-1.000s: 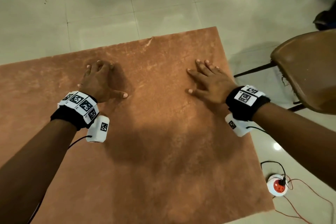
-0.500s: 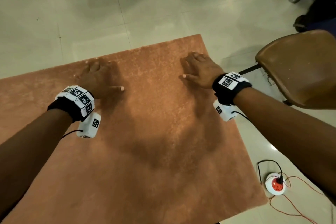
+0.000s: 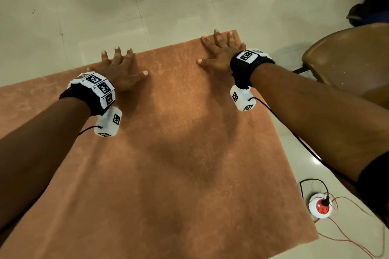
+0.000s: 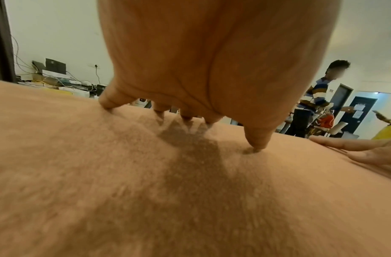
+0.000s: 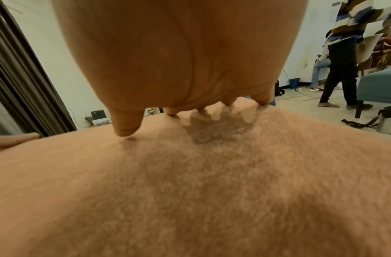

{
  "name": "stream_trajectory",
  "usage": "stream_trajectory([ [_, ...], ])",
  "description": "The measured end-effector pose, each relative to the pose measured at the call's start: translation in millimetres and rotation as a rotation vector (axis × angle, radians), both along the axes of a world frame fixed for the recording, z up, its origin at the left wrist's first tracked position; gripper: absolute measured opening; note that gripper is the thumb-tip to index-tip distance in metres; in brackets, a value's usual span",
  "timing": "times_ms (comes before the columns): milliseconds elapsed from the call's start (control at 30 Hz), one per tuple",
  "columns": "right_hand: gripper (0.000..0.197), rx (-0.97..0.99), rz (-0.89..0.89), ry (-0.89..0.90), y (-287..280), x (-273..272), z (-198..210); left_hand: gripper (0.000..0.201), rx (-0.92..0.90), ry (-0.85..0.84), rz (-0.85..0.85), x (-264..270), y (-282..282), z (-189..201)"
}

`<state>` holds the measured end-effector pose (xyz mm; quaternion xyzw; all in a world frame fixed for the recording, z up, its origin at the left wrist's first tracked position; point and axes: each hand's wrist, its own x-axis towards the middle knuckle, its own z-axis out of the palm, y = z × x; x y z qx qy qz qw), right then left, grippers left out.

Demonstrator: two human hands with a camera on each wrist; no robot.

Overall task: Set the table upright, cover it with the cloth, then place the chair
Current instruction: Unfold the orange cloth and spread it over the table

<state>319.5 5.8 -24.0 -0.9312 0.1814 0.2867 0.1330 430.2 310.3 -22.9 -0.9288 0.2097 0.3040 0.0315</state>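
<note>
Both of our hands lie flat on the cloth [image 3: 179, 153], fingers straight and spread, gripping nothing. Our left hand [image 3: 120, 69] presses near the far edge, its fingertips [image 3: 117, 49] reaching just past that edge; the left wrist view shows the fingertips and thumb [image 4: 257, 139] dimpling the nap. Our right hand [image 3: 221, 52] rests at the far right corner, likewise splayed (thumb [image 5: 126, 125] pointing inward toward the left hand). The rust-orange cloth lies smooth and covers the whole top; the table beneath it is hidden. The chair [image 3: 349, 57], with a brown seat, stands on the tiled floor [image 3: 168, 2] to the right, just beside the cloth's right edge and apart from both hands. A round white socket [image 3: 321, 208] with red wires lies on the floor near the cloth's near right corner.
</note>
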Motion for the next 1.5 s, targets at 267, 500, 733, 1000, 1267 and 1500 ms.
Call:
stream_trajectory([
  [267,0.081,0.010,0.095,-0.109,38.3,-148.8,2.2,0.086,-0.141,-0.056,-0.244,-166.2,-15.4,-7.5],
  [500,0.076,0.050,-0.007,-0.183,67.2,-381.2,-5.5,0.085,-0.260,-0.016,-0.584,-373.3,-44.6,-7.8],
  [733,0.081,0.263,-0.345,-0.186,62.2,-513.7,-7.1,0.093,-0.186,0.089,-0.740,-473.5,-62.6,-3.0],
  [1000,0.055,0.355,-0.534,-0.307,54.7,-550.7,-27.4,0.115,-0.080,0.039,-0.823,-497.7,-91.5,3.4],
  [1267,0.052,0.330,-0.501,-0.220,60.8,-560.3,-27.8,0.126,0.023,-0.096,-0.815,-520.0,-105.6,-3.0],
  [1500,0.065,0.204,-0.498,-0.399,62.3,-552.1,-14.4,0.101,-0.106,-0.053,-0.784,-512.2,-98.7,0.6],
])
